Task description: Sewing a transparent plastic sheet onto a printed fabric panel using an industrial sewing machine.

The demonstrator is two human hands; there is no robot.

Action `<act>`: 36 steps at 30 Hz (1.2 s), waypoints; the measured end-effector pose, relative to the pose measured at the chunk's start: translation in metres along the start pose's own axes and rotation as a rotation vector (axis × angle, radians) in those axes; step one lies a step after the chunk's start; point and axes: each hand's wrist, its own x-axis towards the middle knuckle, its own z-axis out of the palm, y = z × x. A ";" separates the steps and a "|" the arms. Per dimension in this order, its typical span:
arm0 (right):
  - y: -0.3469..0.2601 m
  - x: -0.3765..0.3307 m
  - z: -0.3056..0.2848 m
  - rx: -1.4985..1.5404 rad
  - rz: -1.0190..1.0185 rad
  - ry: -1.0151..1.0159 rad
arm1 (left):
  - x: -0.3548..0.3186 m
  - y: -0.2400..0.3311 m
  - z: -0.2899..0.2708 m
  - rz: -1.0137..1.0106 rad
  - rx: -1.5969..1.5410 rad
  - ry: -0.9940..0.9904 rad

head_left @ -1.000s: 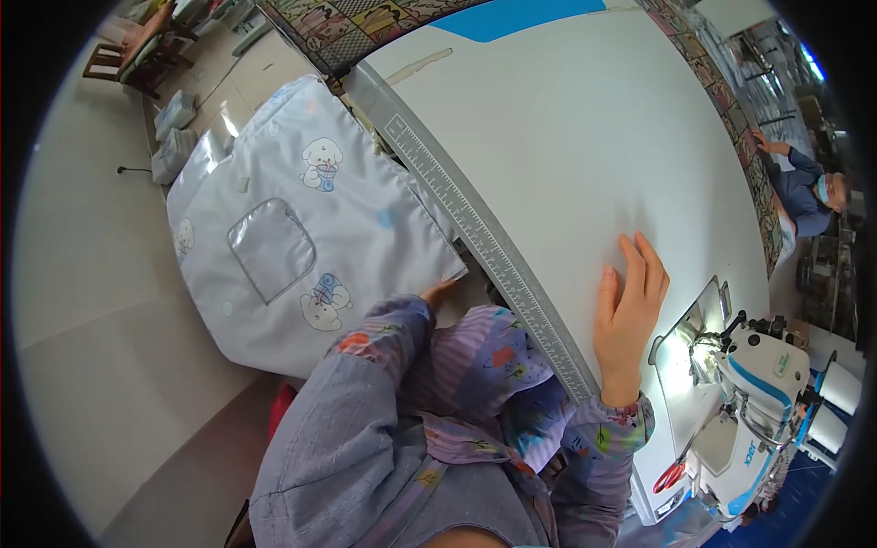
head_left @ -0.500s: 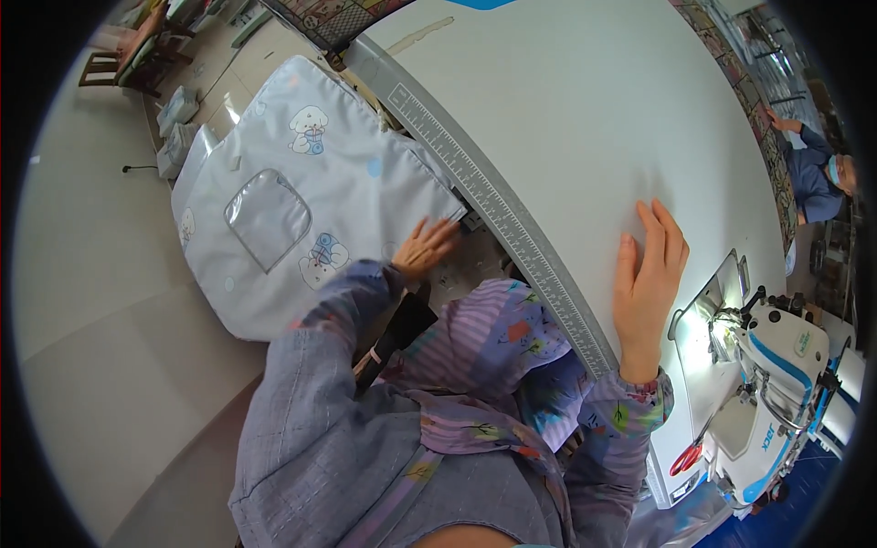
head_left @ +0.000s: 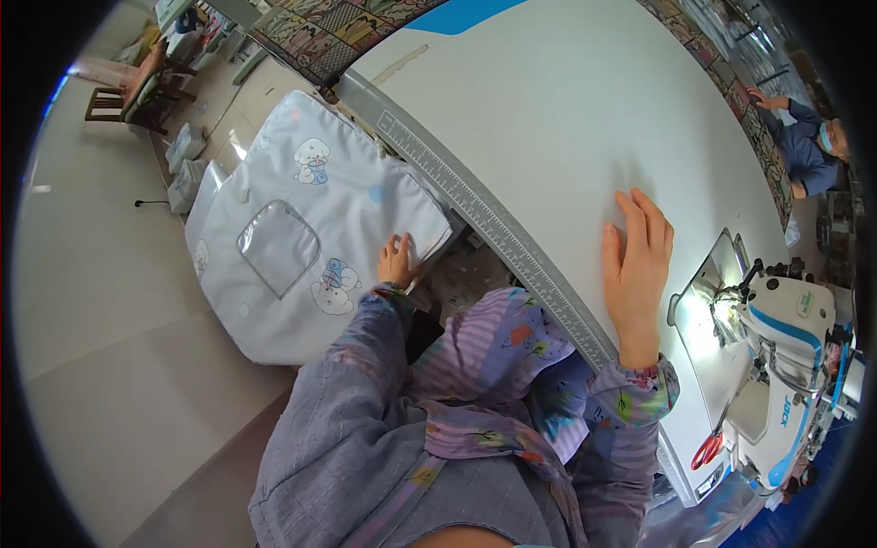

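My left hand (head_left: 396,261) reaches down beside the table and grips the near edge of a pale blue quilted fabric piece (head_left: 301,228) printed with small bears and fitted with a clear plastic window. That piece hangs below the table's left side. My right hand (head_left: 637,265) lies flat, fingers apart, on the white table top (head_left: 557,119), holding nothing. A ruler strip (head_left: 493,224) runs along the table's edge between my two hands.
A white and blue sewing machine (head_left: 776,365) stands at the right with its lamp on, and red-handled scissors (head_left: 705,450) lie by it. Another person (head_left: 808,146) in blue works at the far right. A chair (head_left: 123,91) and stacked fabric sit far left on the floor.
My left hand has come out from under the table edge and taken hold of the fabric's edge. The view has shifted, and my right hand stays flat on the table.
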 end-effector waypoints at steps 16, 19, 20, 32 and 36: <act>-0.008 0.001 0.002 0.037 0.007 0.046 | 0.010 0.061 0.031 -0.262 0.012 0.085; 0.004 -0.002 0.002 0.010 0.040 0.031 | 0.009 0.072 0.040 -0.184 0.108 0.049; 0.002 0.000 0.002 0.018 0.028 0.037 | 0.012 0.053 0.041 -0.187 0.115 0.051; 0.019 -0.012 0.002 -0.073 0.012 0.092 | -0.030 -0.090 -0.292 -0.053 -1.727 0.365; -0.010 -0.009 0.012 0.333 -0.013 0.175 | -0.062 0.054 -0.465 0.266 -1.874 0.109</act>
